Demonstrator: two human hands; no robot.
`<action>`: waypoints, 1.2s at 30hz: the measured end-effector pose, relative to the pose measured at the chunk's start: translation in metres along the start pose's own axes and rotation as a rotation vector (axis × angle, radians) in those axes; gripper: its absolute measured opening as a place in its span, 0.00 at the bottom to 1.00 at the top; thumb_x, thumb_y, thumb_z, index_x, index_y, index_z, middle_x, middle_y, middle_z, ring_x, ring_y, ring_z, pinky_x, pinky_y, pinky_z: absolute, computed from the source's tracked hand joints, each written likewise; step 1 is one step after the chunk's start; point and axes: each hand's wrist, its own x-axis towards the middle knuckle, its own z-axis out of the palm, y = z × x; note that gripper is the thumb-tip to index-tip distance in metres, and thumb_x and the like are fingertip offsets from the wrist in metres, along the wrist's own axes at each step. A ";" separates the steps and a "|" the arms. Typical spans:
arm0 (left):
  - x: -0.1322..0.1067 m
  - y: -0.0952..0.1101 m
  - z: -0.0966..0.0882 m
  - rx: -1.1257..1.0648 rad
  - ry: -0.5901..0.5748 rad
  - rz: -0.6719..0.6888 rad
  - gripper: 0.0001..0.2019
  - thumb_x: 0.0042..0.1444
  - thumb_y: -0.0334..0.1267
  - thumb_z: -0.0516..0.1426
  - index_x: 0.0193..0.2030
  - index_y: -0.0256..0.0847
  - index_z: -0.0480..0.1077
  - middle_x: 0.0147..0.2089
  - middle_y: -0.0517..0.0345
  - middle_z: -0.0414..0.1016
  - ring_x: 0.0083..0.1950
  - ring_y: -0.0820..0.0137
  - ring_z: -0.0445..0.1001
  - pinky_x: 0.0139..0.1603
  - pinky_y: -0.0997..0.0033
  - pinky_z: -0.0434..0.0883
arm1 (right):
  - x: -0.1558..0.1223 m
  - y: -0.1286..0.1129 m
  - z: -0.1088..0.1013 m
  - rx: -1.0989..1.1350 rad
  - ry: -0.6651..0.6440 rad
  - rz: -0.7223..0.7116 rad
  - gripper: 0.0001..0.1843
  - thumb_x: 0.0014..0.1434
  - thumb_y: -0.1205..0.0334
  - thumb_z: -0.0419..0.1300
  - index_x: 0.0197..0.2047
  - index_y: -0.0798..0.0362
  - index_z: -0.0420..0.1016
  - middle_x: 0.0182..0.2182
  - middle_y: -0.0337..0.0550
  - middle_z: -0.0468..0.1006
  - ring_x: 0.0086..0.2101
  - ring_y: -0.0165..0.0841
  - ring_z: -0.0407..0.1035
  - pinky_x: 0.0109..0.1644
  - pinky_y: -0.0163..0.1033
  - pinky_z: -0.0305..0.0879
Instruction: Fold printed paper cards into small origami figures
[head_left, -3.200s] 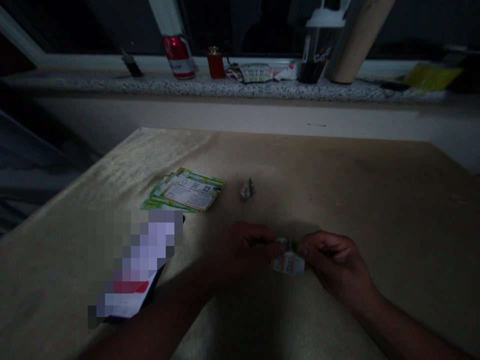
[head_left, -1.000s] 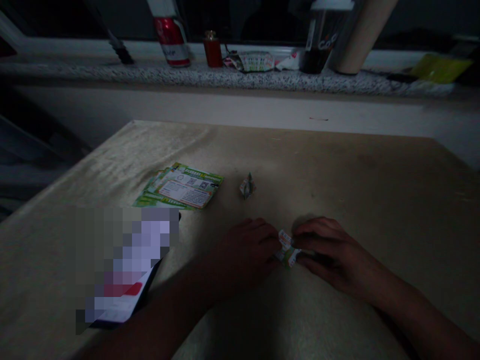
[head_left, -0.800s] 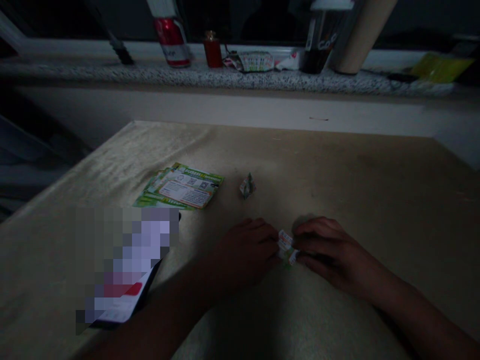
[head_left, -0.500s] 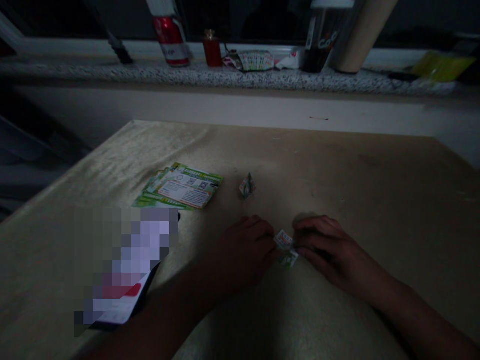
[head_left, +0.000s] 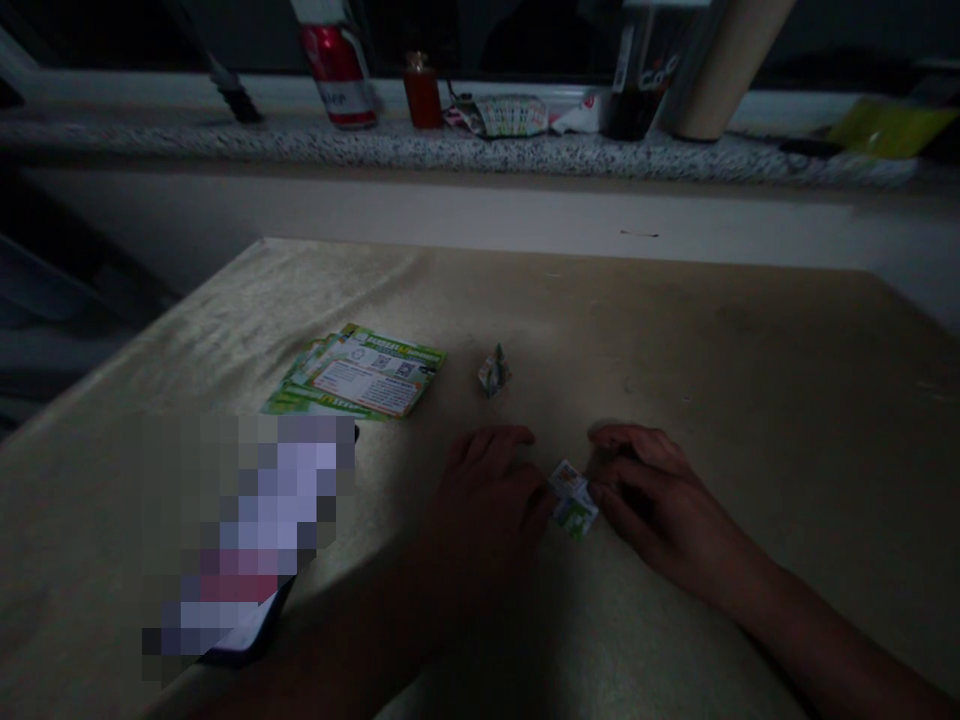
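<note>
Between my two hands is a small folded paper (head_left: 574,512) with white and green printed faces, close to the tabletop. My left hand (head_left: 484,490) has its thumb and a finger closed at the paper's left edge, with one finger stretched forward above it. At the right edge, the fingertips of my right hand (head_left: 656,490) pinch the paper. Dim light hides the exact finger contact. Beyond my hands stands a small pointed folded-paper piece (head_left: 494,373), apart from both.
Several green printed flyers (head_left: 375,370) lie fanned at the left. Nearer me is a phone (head_left: 251,620), partly blurred, beside my left forearm. Behind the table (head_left: 675,320), a speckled sill (head_left: 420,150) holds a red can (head_left: 341,80), a small red bottle (head_left: 424,95) and a dark-filled container (head_left: 637,90).
One finger of my left hand has lifted and straightened forward. More of the folded paper's green face shows. My right hand has hardly moved.
</note>
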 end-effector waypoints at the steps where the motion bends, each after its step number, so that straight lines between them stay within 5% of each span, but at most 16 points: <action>1: 0.000 0.001 0.000 -0.004 -0.001 -0.020 0.07 0.63 0.36 0.57 0.38 0.40 0.77 0.57 0.46 0.71 0.59 0.54 0.67 0.61 0.44 0.63 | 0.000 0.000 0.000 -0.009 0.007 0.004 0.07 0.66 0.66 0.57 0.37 0.50 0.75 0.52 0.51 0.72 0.56 0.46 0.66 0.57 0.54 0.63; 21: 0.004 0.013 0.016 0.161 0.086 -0.148 0.11 0.66 0.37 0.53 0.37 0.36 0.74 0.68 0.38 0.61 0.66 0.48 0.61 0.64 0.39 0.58 | 0.004 -0.006 0.009 -0.083 0.109 0.111 0.11 0.63 0.62 0.59 0.29 0.50 0.77 0.52 0.51 0.74 0.54 0.48 0.67 0.54 0.57 0.64; 36: 0.006 0.016 0.014 0.165 0.060 -0.193 0.12 0.65 0.38 0.53 0.36 0.35 0.74 0.68 0.36 0.62 0.67 0.46 0.61 0.66 0.39 0.57 | 0.008 -0.007 0.012 -0.117 0.139 0.162 0.13 0.61 0.59 0.60 0.25 0.48 0.77 0.53 0.49 0.76 0.53 0.49 0.68 0.53 0.57 0.64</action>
